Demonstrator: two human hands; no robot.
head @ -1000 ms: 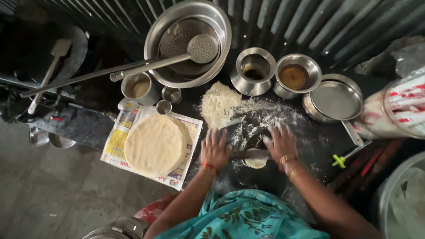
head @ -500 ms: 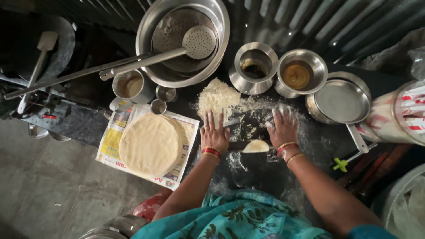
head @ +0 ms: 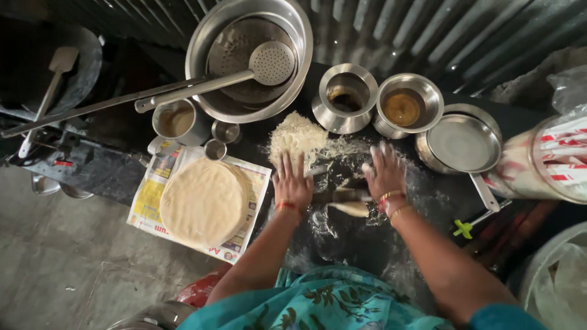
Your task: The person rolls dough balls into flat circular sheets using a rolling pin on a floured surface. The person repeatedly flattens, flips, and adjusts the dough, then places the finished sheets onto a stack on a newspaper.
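Rolling pin lies crosswise on the floured tabletop, long axis nine-to-three, under both flat palms: left hand at its nine o'clock end, right hand at three, fingers spread, neither grip closed. Dough piece sits just at six o'clock of the pin. Flour heap at eleven. Stacked flatbreads on newspaper at nine. Two steel pots at twelve hold dark liquid.

Soft, even daylight, moderately dim; the dark tabletop and upper-left corner sink into shadow. Mild glare on the steel bowl rim and flat lid. Right hand is motion-blurred, edges show wide-angle bending, and the plastic bag at lower right is blown out.
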